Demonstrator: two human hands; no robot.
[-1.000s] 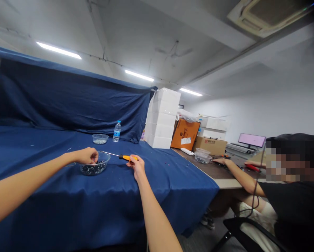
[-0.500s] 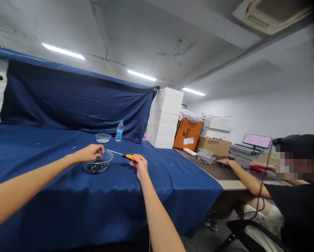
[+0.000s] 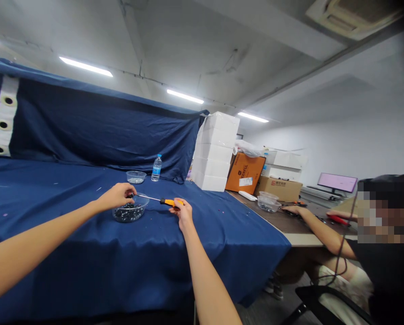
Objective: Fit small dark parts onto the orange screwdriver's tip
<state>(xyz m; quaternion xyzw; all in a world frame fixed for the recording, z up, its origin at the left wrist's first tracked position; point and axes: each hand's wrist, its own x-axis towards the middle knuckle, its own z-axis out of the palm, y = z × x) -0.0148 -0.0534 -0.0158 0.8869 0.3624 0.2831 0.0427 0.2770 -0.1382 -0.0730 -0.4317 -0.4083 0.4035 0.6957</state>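
Blue cloth (image 3: pixel 100 122) hangs at the back, and more of it covers the tabletop (image 3: pixel 208 225), where a clear bowl (image 3: pixel 145 207) full of little black bits (image 3: pixel 129 214) sits near the person. Their right hand (image 3: pixel 181 210) has its fingers wrapped around the orange and black handle of a screwdriver (image 3: pixel 168 202). It is up in the air, with the handle to the right of the bowl and the thin metal rod reaching over the rim. Its long way runs side to side, almost flat, and the rod points left and a tiny bit up, at the left hand (image 3: pixel 119 196). That hand is over the bowl, with thumb and fingers pinching a small dark piece (image 3: pixel 130 196) right by the tip, but it is too small to tell if they touch. One second ago, the left fingers were down inside the bowl; now they are higher, up by the rod's end
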